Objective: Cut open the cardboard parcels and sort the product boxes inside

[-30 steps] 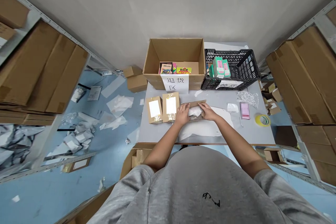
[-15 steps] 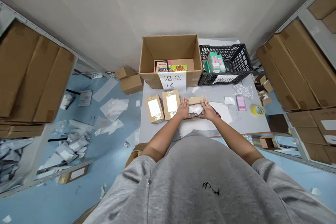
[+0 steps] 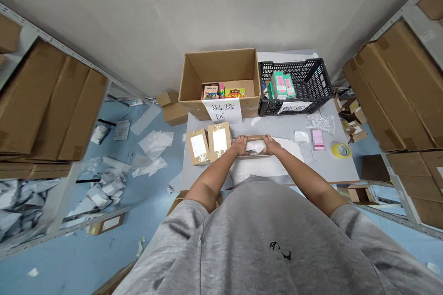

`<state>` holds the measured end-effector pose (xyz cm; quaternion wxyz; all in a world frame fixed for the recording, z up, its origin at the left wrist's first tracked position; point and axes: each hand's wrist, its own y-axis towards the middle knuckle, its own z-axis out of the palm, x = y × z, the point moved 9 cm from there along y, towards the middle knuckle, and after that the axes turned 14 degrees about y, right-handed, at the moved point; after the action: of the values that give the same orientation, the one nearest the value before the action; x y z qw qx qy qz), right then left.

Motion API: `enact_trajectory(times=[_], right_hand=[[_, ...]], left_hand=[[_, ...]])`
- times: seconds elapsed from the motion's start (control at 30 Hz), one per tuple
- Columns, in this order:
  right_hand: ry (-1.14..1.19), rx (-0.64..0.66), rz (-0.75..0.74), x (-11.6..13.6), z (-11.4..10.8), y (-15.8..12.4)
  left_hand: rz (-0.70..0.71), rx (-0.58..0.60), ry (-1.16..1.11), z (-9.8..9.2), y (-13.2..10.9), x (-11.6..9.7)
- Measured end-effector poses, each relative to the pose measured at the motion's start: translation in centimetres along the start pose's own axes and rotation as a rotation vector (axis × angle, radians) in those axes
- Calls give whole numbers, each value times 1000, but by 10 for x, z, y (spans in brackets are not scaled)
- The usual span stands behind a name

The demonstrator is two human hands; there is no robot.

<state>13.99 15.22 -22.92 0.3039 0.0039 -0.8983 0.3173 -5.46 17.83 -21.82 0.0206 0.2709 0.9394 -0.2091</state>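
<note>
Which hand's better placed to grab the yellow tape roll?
Right, probably. The right hand is at the end of the narrow cardboard box nearer the yellow tape roll, on the table's right side. The left hand holds the box's other end, farther off.

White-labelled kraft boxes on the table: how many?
2. One kraft box and another lie side by side on the grey table, left of the left hand. The package between it and the right hand shows none; others may be hidden.
</note>
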Motion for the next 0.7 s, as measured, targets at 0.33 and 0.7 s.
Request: enact_trajectory(times=[0.33,0.7], right_hand=[[-69,-45,-122,2,6,-4],[-94,-88,-149,-2,8,-4]], left_hand=[[11,-22,-113,3,-46,-11],[-79,-69,-10,28,-76,-32]])
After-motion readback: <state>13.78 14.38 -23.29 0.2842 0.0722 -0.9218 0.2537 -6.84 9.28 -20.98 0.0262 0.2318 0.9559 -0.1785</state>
